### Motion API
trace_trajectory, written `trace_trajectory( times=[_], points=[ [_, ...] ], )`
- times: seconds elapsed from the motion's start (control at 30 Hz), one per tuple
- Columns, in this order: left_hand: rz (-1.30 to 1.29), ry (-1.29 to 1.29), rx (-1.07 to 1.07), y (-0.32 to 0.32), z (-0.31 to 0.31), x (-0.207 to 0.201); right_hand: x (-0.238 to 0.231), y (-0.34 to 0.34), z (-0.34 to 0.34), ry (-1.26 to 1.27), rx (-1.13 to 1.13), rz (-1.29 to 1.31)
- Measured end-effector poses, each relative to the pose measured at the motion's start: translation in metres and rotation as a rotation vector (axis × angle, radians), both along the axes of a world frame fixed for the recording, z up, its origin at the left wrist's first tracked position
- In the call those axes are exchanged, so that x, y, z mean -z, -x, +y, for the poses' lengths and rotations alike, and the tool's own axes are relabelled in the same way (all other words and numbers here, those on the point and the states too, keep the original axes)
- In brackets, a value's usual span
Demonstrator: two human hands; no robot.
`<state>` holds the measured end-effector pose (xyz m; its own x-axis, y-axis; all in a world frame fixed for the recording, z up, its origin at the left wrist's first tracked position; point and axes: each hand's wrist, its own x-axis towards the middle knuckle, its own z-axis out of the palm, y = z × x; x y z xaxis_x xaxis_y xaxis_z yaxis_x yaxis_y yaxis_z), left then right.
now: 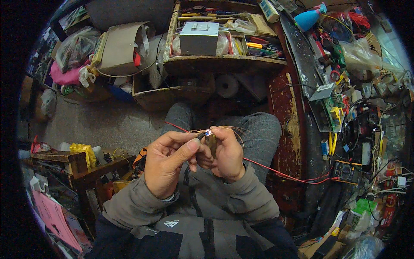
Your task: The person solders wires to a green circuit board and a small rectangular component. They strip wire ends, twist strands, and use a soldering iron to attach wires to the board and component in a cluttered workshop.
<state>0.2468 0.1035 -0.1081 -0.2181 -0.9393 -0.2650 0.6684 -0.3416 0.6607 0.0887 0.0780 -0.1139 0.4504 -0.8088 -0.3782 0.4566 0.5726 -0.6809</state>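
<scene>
Both of my hands meet above my lap. My left hand (pixel 170 157) is closed, its thumb and fingers pinching a dark, ribbed probe-like piece (pixel 200 136). Against the tip of that piece, my right hand (pixel 228 153) grips a small brownish part (pixel 211 144) with a bright, shiny spot at its top. Thin copper-coloured wires (pixel 236 133) loop out around the right fingertips. A red test lead (pixel 276 172) passes by my hands and runs right to a black multimeter (pixel 345 172). My fingers hide much of both small pieces.
Ahead stands an open wooden drawer (pixel 224 64) of tools, with a grey metal box (pixel 199 39) on it. A cluttered workbench (pixel 306 82) lines the right side. Cardboard boxes and bags (pixel 118 49) sit at the far left, and a wooden frame (pixel 86 172) stands at near left.
</scene>
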Motion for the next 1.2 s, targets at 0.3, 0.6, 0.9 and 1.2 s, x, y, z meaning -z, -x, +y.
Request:
trace_trajectory(
  times=[0.3, 0.6, 0.9, 1.2],
  points=[
    [-0.046, 0.02, 0.015, 0.0, 0.0, 0.0, -0.002, -0.001, -0.001, 0.038, -0.014, 0.01],
    [-0.049, 0.015, -0.03, -0.001, 0.0, -0.003, -0.005, 0.004, -0.01, 0.063, 0.119, 0.114],
    [-0.428, 0.253, -0.145, 0.002, 0.007, -0.013, -0.068, 0.045, -0.017, 1.361, 0.129, 1.156],
    [-0.49, 0.279, -0.129, 0.001, 0.009, -0.014, -0.068, 0.031, -0.02, 1.715, 0.056, 1.206]
  ],
)
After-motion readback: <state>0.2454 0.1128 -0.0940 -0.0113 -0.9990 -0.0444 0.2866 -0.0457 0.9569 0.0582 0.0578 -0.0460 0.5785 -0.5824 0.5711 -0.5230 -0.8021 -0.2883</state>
